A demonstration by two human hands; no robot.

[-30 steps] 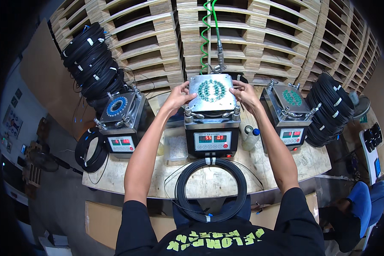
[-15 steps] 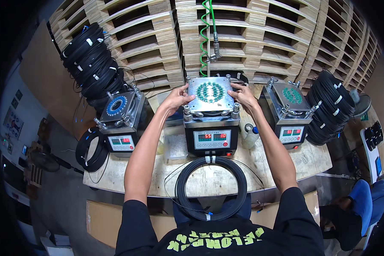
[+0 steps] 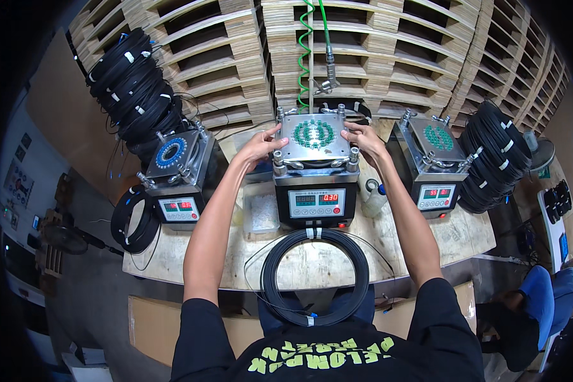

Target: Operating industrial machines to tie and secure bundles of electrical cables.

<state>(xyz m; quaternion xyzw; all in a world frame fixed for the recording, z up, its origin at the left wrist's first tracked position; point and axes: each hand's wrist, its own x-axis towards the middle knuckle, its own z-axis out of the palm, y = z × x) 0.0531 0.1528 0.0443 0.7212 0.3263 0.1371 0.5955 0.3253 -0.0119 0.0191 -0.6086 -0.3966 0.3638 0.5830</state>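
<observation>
Both hands are up on the square metal plate (image 3: 313, 135) topping the middle machine (image 3: 316, 191) on the worktop (image 3: 312, 261). Left hand (image 3: 259, 146) grips its left edge, fingers curled over; right hand (image 3: 363, 140) clamps the right edge. A black cable coil (image 3: 315, 277) sits just in front.

A pale wooden workbench (image 3: 312, 261) carries three boxy machines with red displays, left (image 3: 179, 175), middle (image 3: 315, 172) and right (image 3: 434, 169), a white squeeze bottle (image 3: 372, 198), a clear plastic tray (image 3: 260, 213) and a black cable coil (image 3: 316, 275) overhanging its front edge.
</observation>
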